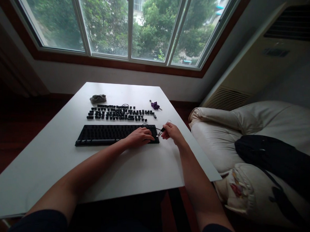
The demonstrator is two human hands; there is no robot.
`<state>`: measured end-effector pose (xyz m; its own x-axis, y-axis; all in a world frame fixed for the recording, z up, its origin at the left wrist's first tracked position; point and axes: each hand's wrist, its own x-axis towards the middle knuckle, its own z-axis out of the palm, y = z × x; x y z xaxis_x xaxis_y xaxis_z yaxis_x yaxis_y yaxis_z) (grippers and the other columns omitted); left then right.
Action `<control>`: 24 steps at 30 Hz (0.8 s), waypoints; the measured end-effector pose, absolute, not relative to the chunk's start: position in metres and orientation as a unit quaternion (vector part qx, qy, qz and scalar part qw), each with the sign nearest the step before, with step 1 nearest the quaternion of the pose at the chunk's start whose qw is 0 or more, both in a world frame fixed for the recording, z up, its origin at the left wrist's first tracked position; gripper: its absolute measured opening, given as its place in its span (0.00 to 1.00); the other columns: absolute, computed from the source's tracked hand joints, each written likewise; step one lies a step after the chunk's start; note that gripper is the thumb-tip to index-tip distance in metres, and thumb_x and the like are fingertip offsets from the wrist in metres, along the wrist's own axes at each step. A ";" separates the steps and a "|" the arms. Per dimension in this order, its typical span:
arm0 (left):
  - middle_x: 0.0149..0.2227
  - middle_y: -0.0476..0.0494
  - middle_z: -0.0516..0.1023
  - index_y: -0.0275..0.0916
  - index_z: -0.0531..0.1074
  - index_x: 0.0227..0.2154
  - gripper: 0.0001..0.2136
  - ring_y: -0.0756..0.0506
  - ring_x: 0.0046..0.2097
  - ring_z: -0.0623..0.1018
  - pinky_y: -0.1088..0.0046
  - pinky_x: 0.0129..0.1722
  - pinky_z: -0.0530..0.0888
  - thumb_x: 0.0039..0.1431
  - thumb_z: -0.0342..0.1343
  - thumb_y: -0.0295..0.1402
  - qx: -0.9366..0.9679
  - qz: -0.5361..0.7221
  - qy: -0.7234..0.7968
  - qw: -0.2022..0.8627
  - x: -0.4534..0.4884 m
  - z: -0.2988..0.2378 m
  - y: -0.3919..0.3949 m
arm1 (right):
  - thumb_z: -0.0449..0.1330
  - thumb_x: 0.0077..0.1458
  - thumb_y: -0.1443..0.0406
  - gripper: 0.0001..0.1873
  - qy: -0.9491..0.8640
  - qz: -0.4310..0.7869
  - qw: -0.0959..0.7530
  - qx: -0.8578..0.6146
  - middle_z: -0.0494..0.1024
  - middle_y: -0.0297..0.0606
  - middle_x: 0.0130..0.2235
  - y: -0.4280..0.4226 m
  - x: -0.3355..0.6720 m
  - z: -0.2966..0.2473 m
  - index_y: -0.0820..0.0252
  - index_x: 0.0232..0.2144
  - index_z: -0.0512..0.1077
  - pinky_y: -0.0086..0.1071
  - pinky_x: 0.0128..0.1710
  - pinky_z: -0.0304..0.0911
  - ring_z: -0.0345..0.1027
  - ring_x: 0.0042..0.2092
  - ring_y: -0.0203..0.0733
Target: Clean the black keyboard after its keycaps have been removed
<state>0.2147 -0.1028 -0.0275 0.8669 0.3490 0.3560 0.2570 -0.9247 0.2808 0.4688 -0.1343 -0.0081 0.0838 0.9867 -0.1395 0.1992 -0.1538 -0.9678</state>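
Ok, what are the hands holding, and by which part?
The right hand pinches a small thin tool by its near end, beside the right edge of the keyboard. The left hand lies on the keyboard, gripping nothing.

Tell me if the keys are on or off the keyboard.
Off, at least mostly: the keyboard looks bare, and loose keys lie in rows behind it.

Single head-worn view, looked forward and down from above the seated person's shoulders, faced the white surface (65,160) and the window (128,26) beyond, forearms near, keyboard (105,134) farther off at mid-frame, no second view shared
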 end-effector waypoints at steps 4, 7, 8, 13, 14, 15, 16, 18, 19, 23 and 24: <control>0.48 0.43 0.77 0.50 0.78 0.51 0.14 0.43 0.51 0.74 0.63 0.56 0.66 0.69 0.51 0.33 0.959 0.204 0.160 0.115 0.215 -0.028 -0.103 | 0.58 0.61 0.56 0.12 -0.458 0.491 0.412 -0.616 0.81 0.40 0.24 -0.135 0.470 -0.006 0.56 0.34 0.63 0.26 0.17 0.65 0.75 0.21 0.41; 0.48 0.43 0.77 0.50 0.79 0.51 0.14 0.43 0.50 0.74 0.63 0.55 0.66 0.68 0.51 0.33 0.958 0.208 0.161 0.114 0.216 -0.028 -0.103 | 0.57 0.62 0.55 0.12 -0.442 0.513 0.404 -0.615 0.83 0.42 0.26 -0.135 0.473 -0.007 0.56 0.35 0.62 0.27 0.20 0.68 0.77 0.24 0.43; 0.48 0.43 0.77 0.50 0.79 0.51 0.14 0.43 0.50 0.74 0.64 0.55 0.66 0.68 0.51 0.33 0.958 0.209 0.159 0.113 0.216 -0.028 -0.103 | 0.57 0.62 0.54 0.13 -0.442 0.518 0.401 -0.612 0.83 0.43 0.27 -0.135 0.474 -0.007 0.56 0.35 0.62 0.28 0.21 0.69 0.78 0.25 0.43; 0.47 0.44 0.77 0.50 0.79 0.50 0.14 0.44 0.50 0.74 0.65 0.55 0.67 0.68 0.52 0.33 0.959 0.218 0.148 0.101 0.215 -0.030 -0.101 | 0.58 0.62 0.52 0.15 -0.491 0.523 0.381 -0.583 0.83 0.41 0.29 -0.140 0.476 -0.002 0.55 0.35 0.61 0.28 0.22 0.69 0.78 0.26 0.43; 0.47 0.44 0.77 0.50 0.79 0.50 0.13 0.44 0.50 0.74 0.65 0.54 0.67 0.68 0.53 0.33 0.959 0.219 0.147 0.099 0.215 -0.031 -0.101 | 0.58 0.62 0.52 0.16 -0.512 0.522 0.375 -0.570 0.83 0.41 0.28 -0.141 0.476 -0.001 0.55 0.35 0.60 0.27 0.22 0.69 0.78 0.25 0.42; 0.47 0.43 0.77 0.49 0.79 0.50 0.13 0.44 0.50 0.74 0.65 0.55 0.67 0.68 0.53 0.33 0.959 0.221 0.147 0.097 0.216 -0.032 -0.101 | 0.58 0.61 0.51 0.17 -0.533 0.519 0.369 -0.557 0.83 0.40 0.28 -0.142 0.476 0.001 0.56 0.34 0.60 0.27 0.22 0.69 0.77 0.25 0.42; 0.47 0.43 0.77 0.49 0.79 0.50 0.13 0.44 0.50 0.74 0.65 0.55 0.67 0.68 0.53 0.33 0.959 0.223 0.147 0.096 0.216 -0.032 -0.100 | 0.59 0.61 0.50 0.17 -0.554 0.514 0.362 -0.545 0.83 0.40 0.27 -0.143 0.476 0.002 0.56 0.34 0.60 0.27 0.22 0.68 0.77 0.25 0.41; 0.47 0.43 0.77 0.49 0.79 0.50 0.13 0.44 0.50 0.74 0.65 0.54 0.66 0.68 0.53 0.33 0.959 0.224 0.146 0.095 0.216 -0.032 -0.100 | 0.59 0.61 0.49 0.18 -0.592 0.505 0.339 -0.529 0.82 0.39 0.26 -0.144 0.475 0.002 0.56 0.34 0.61 0.27 0.22 0.68 0.76 0.24 0.41; 0.47 0.43 0.77 0.49 0.79 0.50 0.13 0.44 0.50 0.74 0.65 0.54 0.66 0.68 0.53 0.33 0.959 0.223 0.145 0.095 0.216 -0.032 -0.100 | 0.59 0.60 0.49 0.19 -0.608 0.497 0.328 -0.525 0.82 0.39 0.26 -0.145 0.475 0.002 0.56 0.34 0.62 0.27 0.22 0.68 0.76 0.24 0.41; 0.47 0.43 0.77 0.49 0.79 0.50 0.13 0.44 0.49 0.74 0.65 0.53 0.66 0.68 0.53 0.33 0.960 0.218 0.144 0.097 0.216 -0.029 -0.102 | 0.59 0.60 0.49 0.17 -0.653 0.432 0.320 -0.534 0.81 0.36 0.24 -0.147 0.469 -0.001 0.56 0.32 0.64 0.27 0.23 0.66 0.74 0.24 0.39; 0.47 0.43 0.77 0.48 0.79 0.50 0.13 0.44 0.49 0.74 0.65 0.53 0.66 0.68 0.53 0.33 0.960 0.219 0.144 0.097 0.216 -0.029 -0.102 | 0.58 0.60 0.50 0.17 -0.660 0.412 0.324 -0.538 0.80 0.35 0.23 -0.148 0.467 0.000 0.56 0.32 0.65 0.26 0.23 0.65 0.73 0.23 0.38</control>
